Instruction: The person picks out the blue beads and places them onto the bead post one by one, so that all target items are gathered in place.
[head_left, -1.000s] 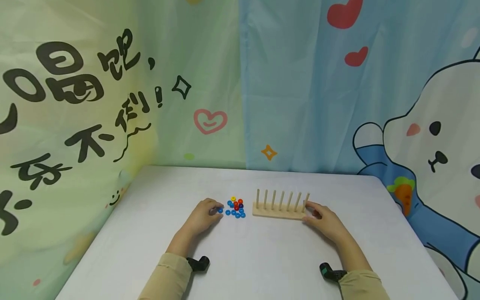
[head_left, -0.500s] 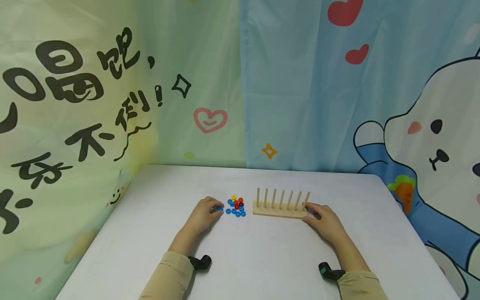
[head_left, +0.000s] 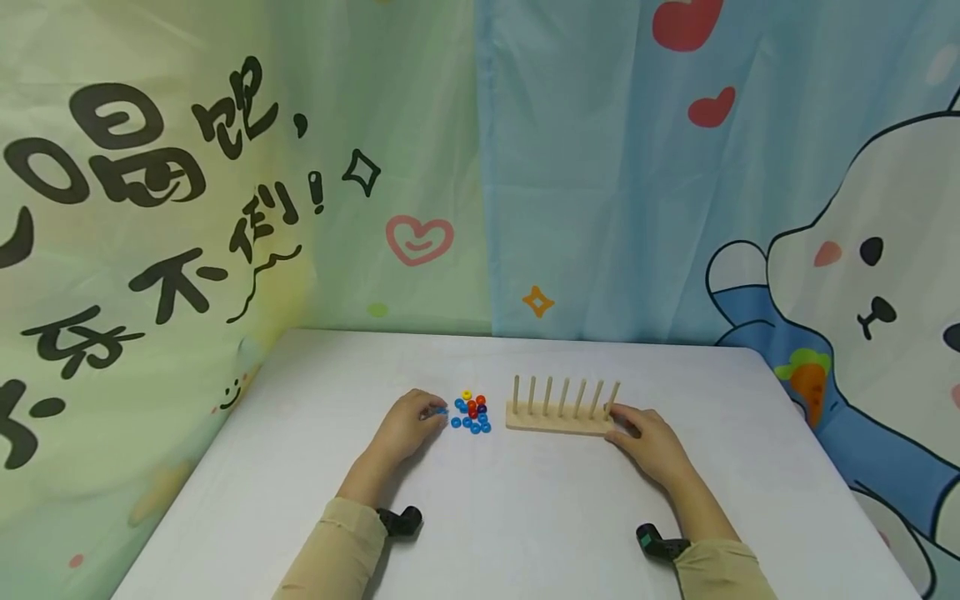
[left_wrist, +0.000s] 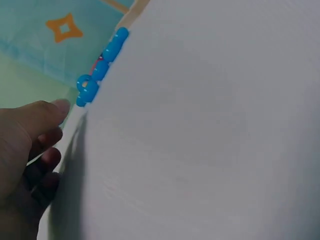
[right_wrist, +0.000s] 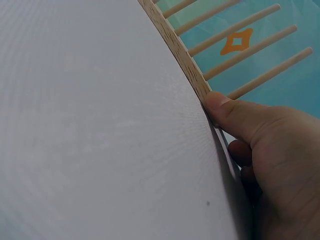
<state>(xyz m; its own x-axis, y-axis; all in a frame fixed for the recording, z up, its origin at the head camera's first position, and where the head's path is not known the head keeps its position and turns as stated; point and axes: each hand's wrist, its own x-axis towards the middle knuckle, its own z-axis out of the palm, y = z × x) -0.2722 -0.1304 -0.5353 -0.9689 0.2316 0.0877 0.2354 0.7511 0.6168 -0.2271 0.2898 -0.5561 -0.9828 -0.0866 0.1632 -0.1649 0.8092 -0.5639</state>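
At the left of a small bead cluster, my left hand (head_left: 408, 423) pinches a blue bead (head_left: 442, 411) between thumb and fingertips. In the left wrist view the thumb mostly hides that bead. Beside it on the table lie several blue beads (head_left: 467, 422), red beads (head_left: 472, 406), a yellow bead (head_left: 467, 395) and a dark blue bead (head_left: 482, 409). A wooden peg rack (head_left: 558, 421) with a row of several upright bare pegs stands right of the beads. My right hand (head_left: 651, 442) grips the rack's right end, its thumb (right_wrist: 220, 102) on the front edge of the base.
The white table (head_left: 525, 517) runs back to a printed curtain (head_left: 585, 167) on the far side. A black wrist camera (head_left: 401, 522) sits on the left wrist and another black camera (head_left: 660, 543) on the right.
My left hand has shifted slightly up and away with the blue bead, which is now more covered by the fingers. The right hand and the peg rack stay in place.
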